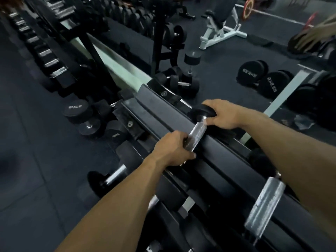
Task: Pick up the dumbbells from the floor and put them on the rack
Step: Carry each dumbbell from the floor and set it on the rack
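A black dumbbell with a knurled steel handle point(197, 132) lies across the top rails of the black rack point(158, 115). My left hand point(172, 150) grips the near part of that handle. My right hand point(224, 114) holds the dumbbell's far rubber head point(201, 110), fingers curled over it. A second dumbbell with a worn steel handle point(265, 204) rests on the same rack to the right, under my right forearm. Its heads are mostly hidden.
Several dumbbells lie on the floor left of the rack point(76, 110) and on its lower tier point(112, 176). Two large round dumbbells point(254, 71) sit on the floor at the right. A mirror behind the rack reflects more weights. A white bench point(221, 31) stands farther back.
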